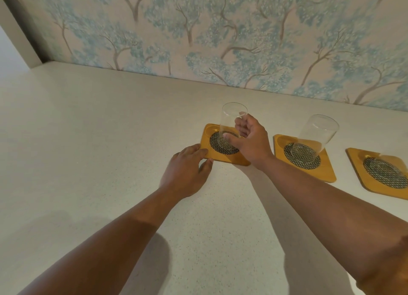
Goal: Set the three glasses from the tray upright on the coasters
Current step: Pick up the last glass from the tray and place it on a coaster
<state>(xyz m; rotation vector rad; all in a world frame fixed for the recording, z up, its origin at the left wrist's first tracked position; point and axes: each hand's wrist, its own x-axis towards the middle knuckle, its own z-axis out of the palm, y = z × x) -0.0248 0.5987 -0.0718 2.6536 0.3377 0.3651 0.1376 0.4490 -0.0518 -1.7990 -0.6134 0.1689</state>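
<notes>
A person's right hand (247,140) wraps loosely around a clear glass (231,122) standing upright on the leftmost wooden coaster (209,131), thumb low at the base. The left hand (187,171) lies open on the speckled counter (88,140), fingertips steadying that coaster's near corner. A second glass (315,135) stands on the middle coaster (329,171); the right coaster (357,162) appears to carry a third at the frame's edge. Thin, smooth and breakable, the glass is probably best gripped around its lower wall.
</notes>
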